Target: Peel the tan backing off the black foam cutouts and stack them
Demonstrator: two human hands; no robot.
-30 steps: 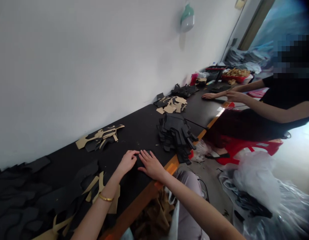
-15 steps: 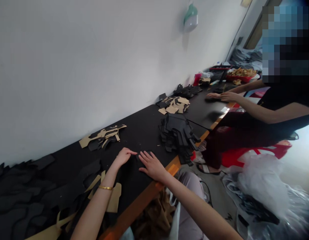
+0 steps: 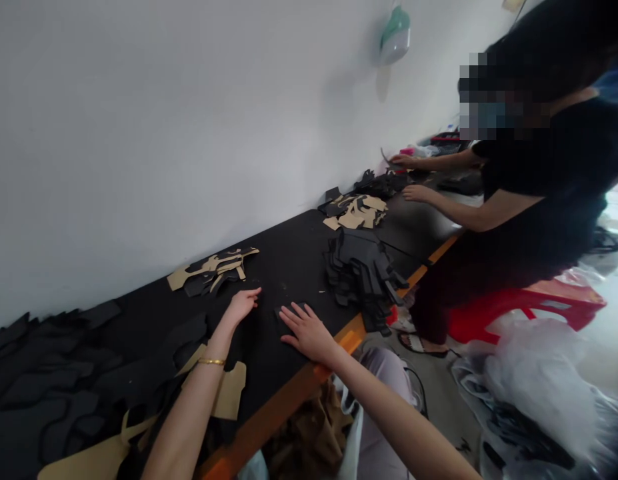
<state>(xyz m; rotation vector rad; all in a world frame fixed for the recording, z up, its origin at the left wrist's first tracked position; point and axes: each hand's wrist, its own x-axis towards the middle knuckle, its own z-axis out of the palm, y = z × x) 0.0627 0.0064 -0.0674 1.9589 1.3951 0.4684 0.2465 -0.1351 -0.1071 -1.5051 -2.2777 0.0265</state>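
Note:
My right hand (image 3: pixel 307 331) lies flat near the table's front edge, fingers spread. Under its fingertips is a dark flat piece (image 3: pixel 283 312), hard to tell from the black tabletop. To its left, my left hand (image 3: pixel 243 307) hovers over the table with its fingers drawn together; whatever they hold, if anything, is too small to make out. Behind that hand lies a small heap of tan and black cut scraps (image 3: pixel 219 268). Right of my right hand, a stack of black cut-out foam-like pieces (image 3: pixel 361 267) reaches over the front edge.
Black shaped pieces (image 3: pixel 43 380) cover the table's left end. Tan sheets (image 3: pixel 231 393) lie by my left forearm, and tan scraps (image 3: pixel 359 212) farther back. A co-worker (image 3: pixel 543 167) stands at right, beside a red stool (image 3: pixel 529 310) and plastic bags (image 3: pixel 539 373).
My left hand has drawn back from my right hand, and its pointing finger has folded in. My right hand stays flat. The co-worker has leaned in, one hand now raised with a thin dark piece.

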